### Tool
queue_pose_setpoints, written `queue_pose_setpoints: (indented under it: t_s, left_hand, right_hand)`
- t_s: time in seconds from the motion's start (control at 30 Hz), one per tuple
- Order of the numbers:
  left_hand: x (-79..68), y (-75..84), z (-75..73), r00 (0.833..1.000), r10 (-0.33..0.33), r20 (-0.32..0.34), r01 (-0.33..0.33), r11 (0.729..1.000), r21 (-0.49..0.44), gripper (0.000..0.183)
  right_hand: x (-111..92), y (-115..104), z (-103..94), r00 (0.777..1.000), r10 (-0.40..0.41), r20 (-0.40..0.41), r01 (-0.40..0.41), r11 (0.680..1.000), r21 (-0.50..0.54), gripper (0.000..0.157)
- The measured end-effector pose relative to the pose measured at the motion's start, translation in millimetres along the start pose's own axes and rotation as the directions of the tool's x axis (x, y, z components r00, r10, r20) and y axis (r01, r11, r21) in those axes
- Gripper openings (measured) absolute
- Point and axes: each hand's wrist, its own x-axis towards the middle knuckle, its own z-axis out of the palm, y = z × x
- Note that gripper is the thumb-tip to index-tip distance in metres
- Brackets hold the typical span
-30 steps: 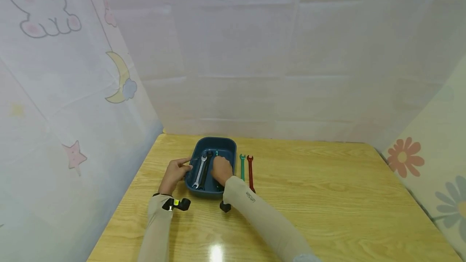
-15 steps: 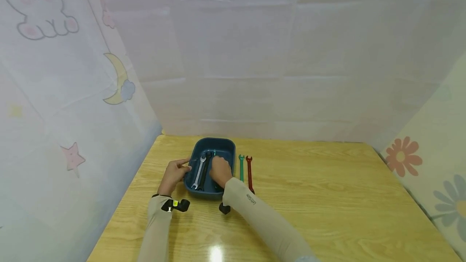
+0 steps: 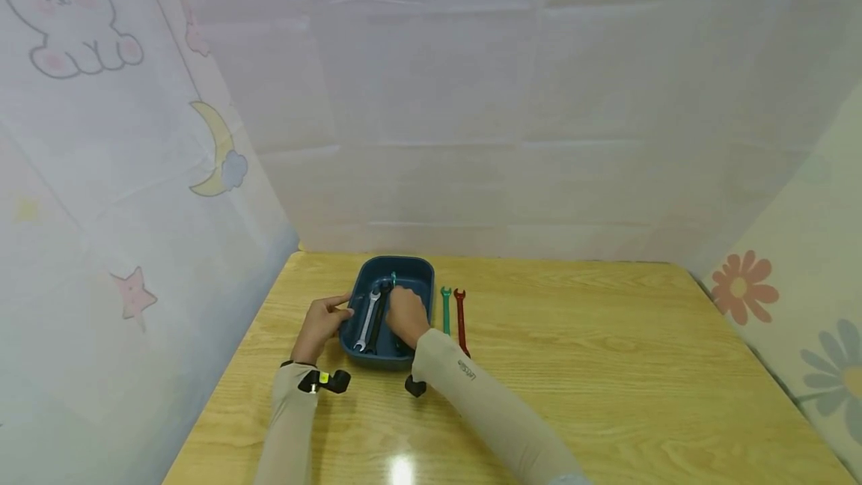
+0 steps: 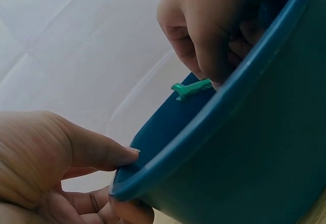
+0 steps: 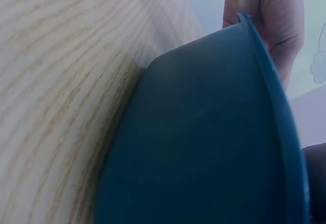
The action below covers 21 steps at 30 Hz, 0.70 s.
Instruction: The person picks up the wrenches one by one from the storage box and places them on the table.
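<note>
A dark blue plastic bin (image 3: 385,362) stands on the table. My left hand (image 3: 319,329) pinches its left rim, thumb inside and fingers outside in the left wrist view. Inside the bin, a silver open-end wrench (image 3: 367,322) lies beside a black wrench (image 3: 378,324). My right hand (image 3: 408,316) reaches down into the bin and grips a green wrench (image 4: 193,88), whose open end sticks out past the fingers. The rest of that wrench is hidden by the hand and the bin wall. In the right wrist view, the bin's outer wall (image 5: 204,127) hides the right fingers.
Right of the bin, another green wrench (image 3: 446,311) and a red wrench (image 3: 461,316) lie side by side on the wooden table (image 3: 606,365). The right sleeve partly covers their near ends. Printed cloth (image 3: 438,96) hangs behind and on both sides.
Within the bin, the held green wrench's visible end has shifted slightly left and away, nearer the black wrench. The left hand keeps its hold on the rim.
</note>
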Motion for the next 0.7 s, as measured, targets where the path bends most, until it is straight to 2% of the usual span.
queue_pose_setpoints:
  t_s: [0.17,0.37,0.7]
  left_hand:
    - [-1.4,0.7,-0.2,1.000,0.000,0.003,0.000,1.000,-0.007,0.042]
    - [-0.5,0.2,-1.4,1.000,-0.005,0.015,0.006,1.000,-0.018,0.042]
    - [0.3,-1.3,-1.0,1.000,0.000,0.019,0.000,1.000,-0.028,0.043]
  right_hand:
    - [-1,-2,-2.8,1.000,-0.009,-0.013,0.009,1.000,-0.002,0.005]
    - [-3,-5,-7.5,1.000,0.014,0.010,-0.014,1.000,-0.006,0.004]
    - [-7,-5,-17.7,1.000,0.027,0.004,-0.027,0.999,0.027,0.011]
